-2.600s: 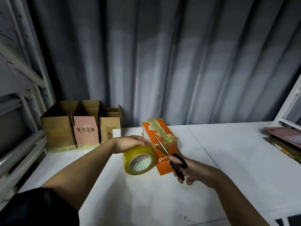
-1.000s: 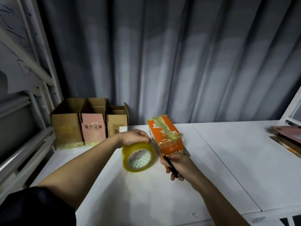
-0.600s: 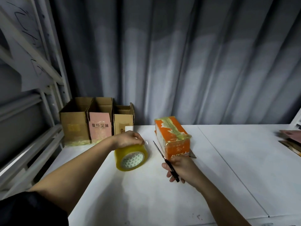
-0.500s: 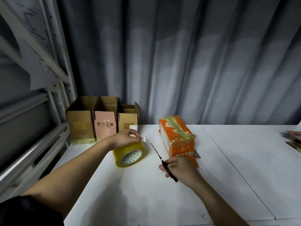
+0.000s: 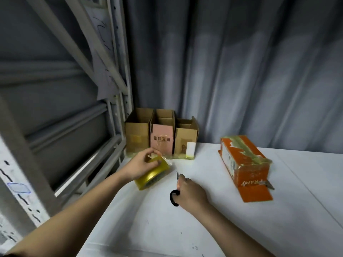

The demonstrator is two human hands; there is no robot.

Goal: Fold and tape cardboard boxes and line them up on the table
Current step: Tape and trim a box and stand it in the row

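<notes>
An orange cardboard box (image 5: 243,160) lies on the white table (image 5: 306,182) at the right, its top sealed with yellowish tape and a flap spread at its near end. My left hand (image 5: 143,164) grips a roll of yellow tape (image 5: 154,174) low over the table, left of centre. My right hand (image 5: 191,193) holds black-handled scissors (image 5: 174,196), blade tips pointing away from me. Both hands are well left of the orange box. Three open boxes (image 5: 161,134) stand in a row at the table's back left corner.
A grey metal shelving frame (image 5: 118,101) rises along the table's left side. A grey curtain (image 5: 241,67) hangs behind the table. A small white card (image 5: 190,148) leans on the rightmost brown box.
Both hands have drawn away from the orange box to the left, carrying the tape roll and the scissors. The view has swung left, so the orange box now sits at the right.
</notes>
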